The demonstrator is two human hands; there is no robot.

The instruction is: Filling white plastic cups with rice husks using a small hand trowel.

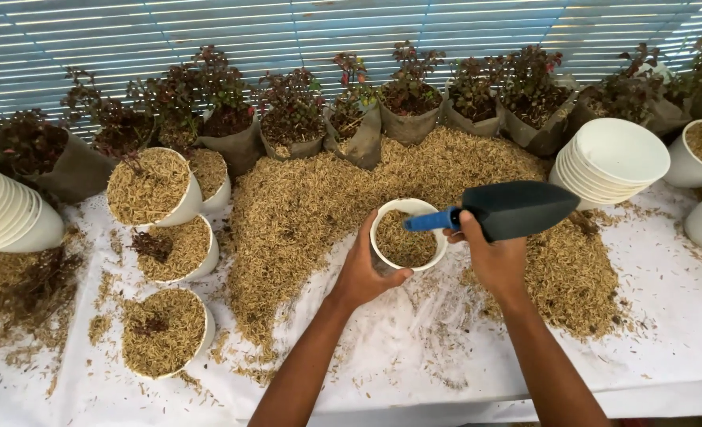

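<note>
Filling step: keep the white pot (408,235) upright and steady, tip the trowel (509,209) slowly over its mouth so husk doesn't spill onto the white sheet (667,316). Pot sits centre frame, partly filled, at the edge of the husk pile (311,198). Left hand (363,273) wraps its left wall; right hand (489,253), just right of the pot, is closed around the blue trowel handle.

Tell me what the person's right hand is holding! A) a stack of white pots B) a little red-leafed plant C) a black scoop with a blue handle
C: the right hand grips the black plastic scoop with a blue handle beside the round white plastic pot that the left hand holds.
</note>
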